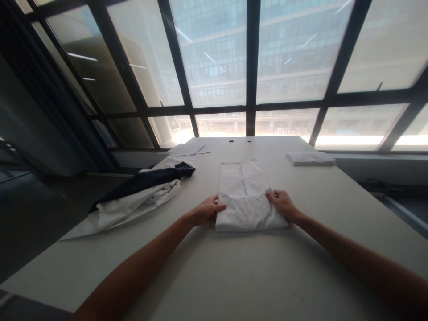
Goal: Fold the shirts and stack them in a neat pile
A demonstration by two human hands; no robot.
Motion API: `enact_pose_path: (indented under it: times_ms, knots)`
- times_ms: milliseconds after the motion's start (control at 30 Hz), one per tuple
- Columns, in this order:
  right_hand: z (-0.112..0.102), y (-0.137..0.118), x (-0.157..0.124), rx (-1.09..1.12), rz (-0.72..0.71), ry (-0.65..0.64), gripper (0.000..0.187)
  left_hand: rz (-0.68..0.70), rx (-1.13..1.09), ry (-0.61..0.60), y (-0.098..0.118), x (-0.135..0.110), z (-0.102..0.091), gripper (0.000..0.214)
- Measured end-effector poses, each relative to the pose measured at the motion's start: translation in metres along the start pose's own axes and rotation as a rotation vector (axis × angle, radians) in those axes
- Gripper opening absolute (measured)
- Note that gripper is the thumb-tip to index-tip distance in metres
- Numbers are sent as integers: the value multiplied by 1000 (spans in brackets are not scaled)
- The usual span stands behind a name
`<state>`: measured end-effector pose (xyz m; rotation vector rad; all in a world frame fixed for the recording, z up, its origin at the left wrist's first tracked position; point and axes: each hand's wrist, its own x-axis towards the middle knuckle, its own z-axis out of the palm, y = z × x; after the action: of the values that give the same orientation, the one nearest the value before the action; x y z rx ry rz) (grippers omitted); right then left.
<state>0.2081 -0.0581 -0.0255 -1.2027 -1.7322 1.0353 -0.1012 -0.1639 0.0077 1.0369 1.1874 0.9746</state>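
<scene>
The white shirt (245, 196) lies mid-table (234, 276), already folded small, so it looks nearly done. The left hand (209, 209) and right hand (282, 204) grip its side edges. At ten o'clock a heap of clothes (140, 196) lies unfolded — at one o'clock, a folded cloth (310, 158).

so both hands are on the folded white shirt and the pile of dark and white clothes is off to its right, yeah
Not quite. The pile of dark and white clothes lies to the left of the shirt, not to its right, as the head view shows. The rest holds: the left hand and the right hand grip the folded white shirt at its sides.
</scene>
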Motion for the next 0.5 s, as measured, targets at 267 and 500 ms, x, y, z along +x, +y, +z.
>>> enact_pose_path:
  times_ms: [267, 500]
  knots:
    - [-4, -2, -13, -104, -51, 50, 64, 51, 92, 139, -5, -13, 17, 107]
    - [4, 4, -15, -367, -145, 122, 71, 110, 683, 258, 0, -23, 21, 109]
